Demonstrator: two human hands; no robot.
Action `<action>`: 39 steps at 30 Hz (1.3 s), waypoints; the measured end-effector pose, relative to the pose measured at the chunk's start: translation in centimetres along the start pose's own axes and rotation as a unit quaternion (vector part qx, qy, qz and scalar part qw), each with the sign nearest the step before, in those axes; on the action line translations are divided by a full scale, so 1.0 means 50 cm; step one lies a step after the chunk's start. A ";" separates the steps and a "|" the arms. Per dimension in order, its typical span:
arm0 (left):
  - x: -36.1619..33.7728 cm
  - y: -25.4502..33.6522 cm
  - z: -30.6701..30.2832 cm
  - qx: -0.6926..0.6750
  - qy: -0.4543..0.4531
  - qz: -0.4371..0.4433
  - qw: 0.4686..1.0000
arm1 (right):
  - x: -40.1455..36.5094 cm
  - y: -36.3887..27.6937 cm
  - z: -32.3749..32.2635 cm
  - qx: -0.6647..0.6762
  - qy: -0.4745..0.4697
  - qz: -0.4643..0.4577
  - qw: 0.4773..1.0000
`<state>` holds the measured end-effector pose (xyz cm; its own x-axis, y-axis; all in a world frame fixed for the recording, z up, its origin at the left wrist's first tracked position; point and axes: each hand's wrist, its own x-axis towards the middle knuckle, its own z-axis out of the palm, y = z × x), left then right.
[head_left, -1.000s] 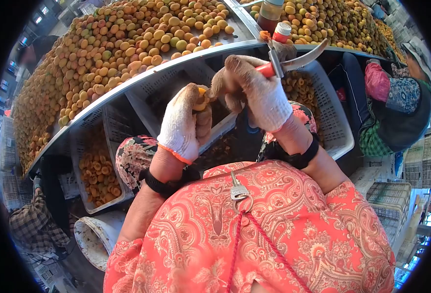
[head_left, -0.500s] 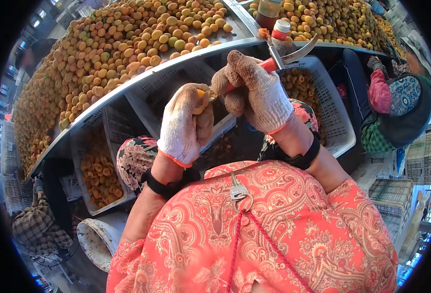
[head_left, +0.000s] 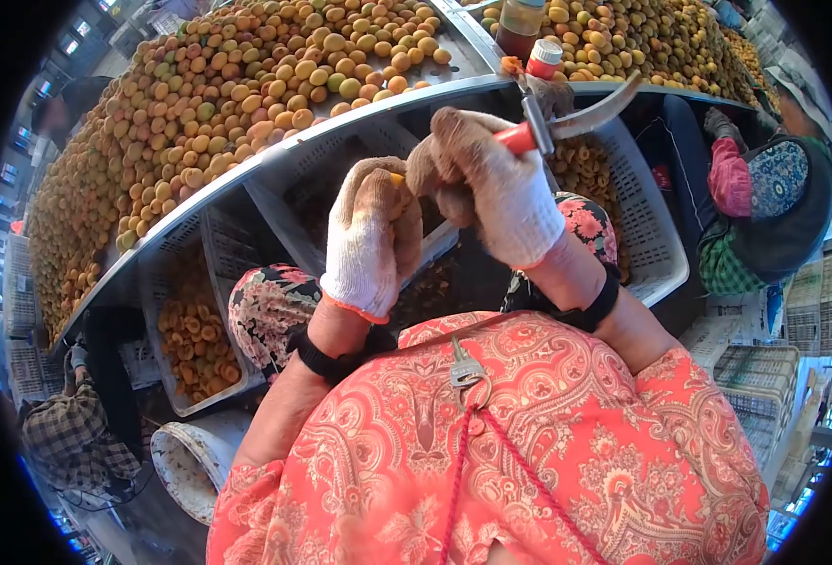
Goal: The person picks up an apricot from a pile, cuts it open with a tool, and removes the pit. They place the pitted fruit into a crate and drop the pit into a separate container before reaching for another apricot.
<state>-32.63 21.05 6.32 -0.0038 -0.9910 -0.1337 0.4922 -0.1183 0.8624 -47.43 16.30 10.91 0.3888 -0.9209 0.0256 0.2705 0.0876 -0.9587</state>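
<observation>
Left hand: the gloved left hand is closed, its fingers curled around a small orange fruit, of which only a sliver shows at the fingertips.
Right hand: the gloved right hand is clenched on the red handle of a cutter; its knuckles touch the left hand.
Cutter: its curved metal arm sticks up and to the right, past the table's rim; the end nearest the fruit is hidden by the gloves, so contact is likely but not certain.
Fruit's place: in front of the person's chest, below the edge of the table, above the middle crate.
Table: it carries a heap of fruit, yellow to orange, plus a red-capped bottle and a jar near the rim.
Crates: the left crate and right crate hold cut fruit pieces.
Nearby: a co-worker sits to the right; a white bucket stands lower left.
</observation>
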 end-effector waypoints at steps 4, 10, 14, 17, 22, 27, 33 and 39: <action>0.006 -0.007 -0.011 -0.131 -0.003 -0.036 0.991 | 0.006 0.020 -0.003 0.093 0.013 0.031 0.995; -0.006 0.021 -0.028 0.062 -0.052 -0.058 0.995 | 0.007 0.022 -0.023 0.066 -0.012 0.033 0.997; -0.016 0.017 -0.026 -0.003 -0.046 -0.132 0.990 | -0.002 0.001 -0.013 -0.051 -0.041 -0.017 0.998; -0.029 0.031 0.001 -0.017 -0.082 -0.166 0.983 | -0.002 -0.001 0.000 0.063 -0.002 -0.073 0.995; -0.035 0.018 0.025 -0.112 -0.156 -0.216 0.957 | -0.001 -0.010 0.003 0.275 -0.014 -0.014 0.961; -0.037 0.010 0.044 -0.090 -0.139 -0.204 0.965 | 0.008 0.004 -0.019 0.330 -0.004 0.032 0.943; -0.012 -0.013 0.054 0.203 -0.087 -0.065 0.973 | 0.017 0.010 -0.029 0.342 0.053 0.093 0.934; 0.016 -0.037 0.023 0.497 -0.118 0.153 0.846 | 0.027 0.030 -0.046 0.351 0.070 0.119 0.926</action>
<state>-34.54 20.39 5.18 -0.2400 -0.9558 0.1699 -0.4733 0.2680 0.8392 -48.51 14.32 8.85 0.4067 -0.8795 -0.2472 0.7168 0.4749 -0.5106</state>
